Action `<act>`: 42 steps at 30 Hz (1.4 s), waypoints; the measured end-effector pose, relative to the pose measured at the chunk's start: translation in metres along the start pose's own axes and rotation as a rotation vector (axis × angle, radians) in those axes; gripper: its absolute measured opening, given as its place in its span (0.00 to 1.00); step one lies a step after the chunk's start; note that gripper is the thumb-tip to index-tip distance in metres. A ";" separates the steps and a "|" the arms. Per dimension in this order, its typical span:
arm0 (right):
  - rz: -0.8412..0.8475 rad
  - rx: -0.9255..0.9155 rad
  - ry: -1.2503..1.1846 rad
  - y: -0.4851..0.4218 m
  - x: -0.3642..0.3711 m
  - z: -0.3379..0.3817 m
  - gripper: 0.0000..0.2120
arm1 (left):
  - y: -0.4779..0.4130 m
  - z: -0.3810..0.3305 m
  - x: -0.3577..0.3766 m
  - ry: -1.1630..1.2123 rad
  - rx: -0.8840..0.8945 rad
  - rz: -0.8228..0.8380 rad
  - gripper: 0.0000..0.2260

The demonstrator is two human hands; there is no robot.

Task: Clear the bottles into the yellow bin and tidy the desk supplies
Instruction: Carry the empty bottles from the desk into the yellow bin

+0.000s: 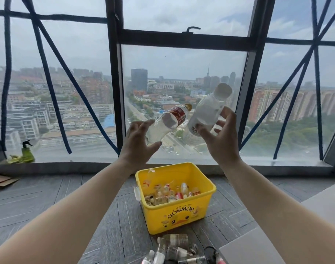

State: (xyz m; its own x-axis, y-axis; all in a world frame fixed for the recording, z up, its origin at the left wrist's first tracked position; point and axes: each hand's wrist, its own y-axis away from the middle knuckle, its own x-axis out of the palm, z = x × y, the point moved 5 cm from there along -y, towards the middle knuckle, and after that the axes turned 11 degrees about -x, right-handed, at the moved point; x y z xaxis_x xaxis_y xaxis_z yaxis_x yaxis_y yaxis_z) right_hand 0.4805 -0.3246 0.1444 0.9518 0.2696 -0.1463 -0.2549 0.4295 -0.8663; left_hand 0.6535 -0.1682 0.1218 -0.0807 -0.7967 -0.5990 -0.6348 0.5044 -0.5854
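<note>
Both of my arms are raised in front of the window, above the yellow bin [199, 212] on the floor. A clear bottle with a red label [169, 121] hangs tilted in the air just past the spread fingers of my left hand [138, 141]. A clear bottle with a white cap [208, 109] is tilted in the air between the splayed thumb and fingers of my right hand [220, 138]. Neither hand closes around its bottle. Both bottles look blurred. The bin holds several small bottles [170, 193].
Several more bottles [174, 244] lie on the grey floor in front of the bin. A grey desk corner [258, 246] is at the lower right. A green spray bottle [27, 151] stands on the window sill at the left. Cardboard [3, 181] lies at the far left.
</note>
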 end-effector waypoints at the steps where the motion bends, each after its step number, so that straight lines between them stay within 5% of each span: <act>1: -0.017 -0.010 0.008 -0.005 0.003 -0.005 0.35 | -0.009 0.001 0.006 0.003 0.009 -0.005 0.31; 12: -0.020 0.061 0.007 -0.046 0.054 -0.114 0.37 | -0.096 0.021 0.103 0.048 0.032 -0.058 0.33; 13: 0.074 0.116 0.062 -0.050 0.065 -0.135 0.37 | -0.107 0.030 0.117 -0.084 -0.009 0.006 0.36; 15: 0.565 0.391 0.335 -0.039 0.092 -0.184 0.38 | -0.116 0.065 0.147 -0.490 -0.209 0.229 0.40; 17: 0.993 0.714 0.551 0.003 0.095 -0.213 0.34 | -0.102 0.101 0.168 -0.633 -0.360 0.423 0.41; 22: 1.199 0.717 0.613 0.072 0.085 -0.223 0.32 | -0.036 0.158 0.191 -0.573 -0.410 0.613 0.41; 30: 1.167 0.632 0.662 0.076 0.010 -0.170 0.32 | 0.017 0.126 0.140 -0.439 -0.348 0.662 0.40; 42: 0.887 0.576 0.718 0.108 -0.213 -0.005 0.33 | 0.114 -0.137 0.083 -0.094 0.106 0.721 0.34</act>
State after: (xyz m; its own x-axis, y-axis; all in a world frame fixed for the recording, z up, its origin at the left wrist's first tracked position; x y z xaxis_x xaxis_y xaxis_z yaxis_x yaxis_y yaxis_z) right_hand 0.2508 -0.3399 0.0794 0.2505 0.2081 -0.9455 -0.7129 0.7004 -0.0347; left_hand 0.4688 -0.2227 0.0800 -0.3813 -0.2251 -0.8966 -0.3704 0.9259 -0.0749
